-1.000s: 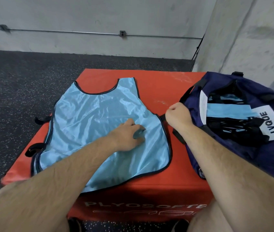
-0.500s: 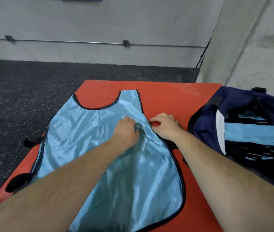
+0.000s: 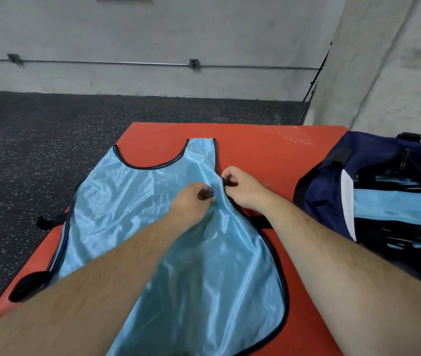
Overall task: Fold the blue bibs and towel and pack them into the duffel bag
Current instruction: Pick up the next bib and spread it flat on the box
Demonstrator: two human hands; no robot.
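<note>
Red pad [image 3: 255, 150]: bare surface shows beyond the neck of the bib, and in a strip between the bib and the bag.
Left edge: the bib reaches it; 2 black straps [image 3: 28, 285] hang over it.
Blue bib [image 3: 132, 227]: lies flat on the pad, under both forearms.
Left hand [image 3: 191, 201]: fingers curled, pinches the fabric beside the right armhole.
Right hand [image 3: 243, 188]: pinches the dark trim there, just beside the left hand.
Duffel bag [image 3: 327, 181]: open, at the right, apart from both hands.
</note>
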